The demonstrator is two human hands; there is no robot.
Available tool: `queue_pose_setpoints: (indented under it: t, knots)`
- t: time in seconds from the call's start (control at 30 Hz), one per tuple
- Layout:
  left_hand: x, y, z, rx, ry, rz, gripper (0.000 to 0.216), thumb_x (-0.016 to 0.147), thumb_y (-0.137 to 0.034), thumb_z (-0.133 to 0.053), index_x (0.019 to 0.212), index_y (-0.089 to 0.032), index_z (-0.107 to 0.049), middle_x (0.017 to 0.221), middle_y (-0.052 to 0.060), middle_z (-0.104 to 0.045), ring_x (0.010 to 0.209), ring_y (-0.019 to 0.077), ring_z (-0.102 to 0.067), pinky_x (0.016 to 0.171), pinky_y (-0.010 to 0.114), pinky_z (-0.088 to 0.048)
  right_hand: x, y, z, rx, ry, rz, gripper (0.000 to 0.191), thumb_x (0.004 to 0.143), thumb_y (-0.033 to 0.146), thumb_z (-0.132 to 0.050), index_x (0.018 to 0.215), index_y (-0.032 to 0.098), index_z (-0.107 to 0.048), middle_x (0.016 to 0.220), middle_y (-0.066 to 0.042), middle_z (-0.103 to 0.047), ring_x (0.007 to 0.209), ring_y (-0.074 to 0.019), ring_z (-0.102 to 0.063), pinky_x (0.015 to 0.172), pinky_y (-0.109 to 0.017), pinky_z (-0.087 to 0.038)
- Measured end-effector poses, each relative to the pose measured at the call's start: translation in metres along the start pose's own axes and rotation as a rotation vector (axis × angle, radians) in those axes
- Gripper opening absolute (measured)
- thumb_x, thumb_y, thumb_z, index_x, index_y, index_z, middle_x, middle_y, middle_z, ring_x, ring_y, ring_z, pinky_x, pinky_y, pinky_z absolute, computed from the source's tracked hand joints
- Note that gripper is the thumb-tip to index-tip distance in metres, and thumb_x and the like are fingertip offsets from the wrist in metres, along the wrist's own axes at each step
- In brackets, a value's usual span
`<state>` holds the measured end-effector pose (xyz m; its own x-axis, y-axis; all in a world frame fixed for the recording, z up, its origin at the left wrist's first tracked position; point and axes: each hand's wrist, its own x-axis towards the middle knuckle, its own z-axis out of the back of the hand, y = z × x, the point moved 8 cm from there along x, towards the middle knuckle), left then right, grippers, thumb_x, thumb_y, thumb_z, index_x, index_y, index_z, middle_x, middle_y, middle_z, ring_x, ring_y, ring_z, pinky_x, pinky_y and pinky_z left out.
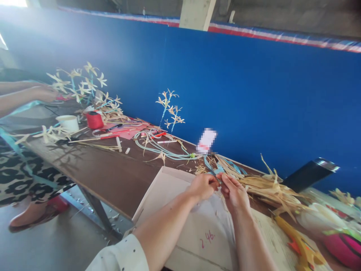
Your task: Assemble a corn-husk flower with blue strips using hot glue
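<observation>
Actually, the left hand and the right hand meet close together, with the fingers of both closed in a pinch on a thin blue strip. This strip is located between the fingertips and stretches away to the far side; its held end is mostly hidden. Under the forearms there is a pale box, with pink handwritten numbers on its surface. Just beyond the hands lie small straw-coloured scraps, and to the right of them spreads a bundle of dry leaves. Nearer on the right side is a yellow glue gun, and beside it a bright pink object, which I cannot identify. A dark bottle leans behind the leaves. To the left of the hands, loops of pale green cord lie on the brown tabletop, and behind them two flower stems stand up against the blue wall. Farther left are a red spool and a white cup. At the far left, another person's arm reaches toward a group of pale flowers.
</observation>
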<state>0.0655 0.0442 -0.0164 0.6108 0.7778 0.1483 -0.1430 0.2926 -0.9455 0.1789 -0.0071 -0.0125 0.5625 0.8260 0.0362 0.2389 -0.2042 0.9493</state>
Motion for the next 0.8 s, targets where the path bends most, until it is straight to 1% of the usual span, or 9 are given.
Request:
queue_pose_setpoints:
  t: [0.2, 0.37, 0.53, 0.63, 0.8]
  knots:
    - [-0.001, -0.006, 0.001, 0.015, 0.006, -0.038, 0.029, 0.077, -0.037, -0.049, 0.08, -0.017, -0.07, 0.077, 0.004, -0.069, 0.069, 0.0149, -0.059, 0.061, 0.023, -0.041, 0.0, 0.002, 0.002, -0.01, -0.026, 0.021, 0.031, 0.054, 0.033, -0.082, 0.077, 0.015, -0.071, 0.075, -0.006, -0.068, 0.038, -0.0013, -0.029, 0.033, -0.019, -0.017]
    - [-0.001, -0.005, 0.001, 0.027, -0.014, -0.042, 0.029, 0.075, -0.038, -0.051, 0.082, -0.018, -0.071, 0.078, 0.004, -0.069, 0.07, 0.015, -0.058, 0.062, 0.023, -0.041, -0.002, 0.003, 0.0, 0.013, -0.049, 0.014, 0.031, 0.052, 0.032, -0.083, 0.075, 0.015, -0.071, 0.072, -0.006, -0.068, 0.036, -0.0007, -0.029, 0.033, -0.019, -0.018]
    - [-0.002, -0.007, 0.003, 0.019, -0.022, -0.028, 0.034, 0.076, -0.043, -0.051, 0.082, -0.016, -0.071, 0.075, 0.004, -0.067, 0.067, 0.0139, -0.055, 0.059, 0.023, -0.039, -0.003, 0.005, -0.003, 0.005, -0.03, 0.019, 0.031, 0.052, 0.033, -0.082, 0.074, 0.015, -0.07, 0.072, -0.006, -0.068, 0.036, -0.0007, -0.029, 0.032, -0.02, -0.018]
    - [-0.001, -0.008, 0.007, 0.006, -0.06, -0.031, 0.036, 0.075, -0.045, -0.053, 0.083, -0.015, -0.07, 0.072, 0.003, -0.065, 0.066, 0.0134, -0.055, 0.058, 0.022, -0.037, -0.002, 0.003, -0.003, 0.024, -0.015, 0.013, 0.031, 0.054, 0.033, -0.082, 0.074, 0.015, -0.069, 0.074, -0.006, -0.068, 0.035, 0.0, -0.029, 0.032, -0.019, -0.016]
    - [-0.001, -0.009, 0.013, 0.03, -0.126, -0.056, 0.029, 0.075, -0.04, -0.054, 0.075, -0.015, -0.068, 0.068, 0.001, -0.062, 0.064, 0.0118, -0.054, 0.058, 0.021, -0.036, -0.001, -0.001, -0.004, 0.021, 0.008, 0.01, 0.032, 0.054, 0.034, -0.082, 0.076, 0.015, -0.069, 0.077, -0.007, -0.069, 0.035, 0.0004, -0.028, 0.032, -0.019, -0.016]
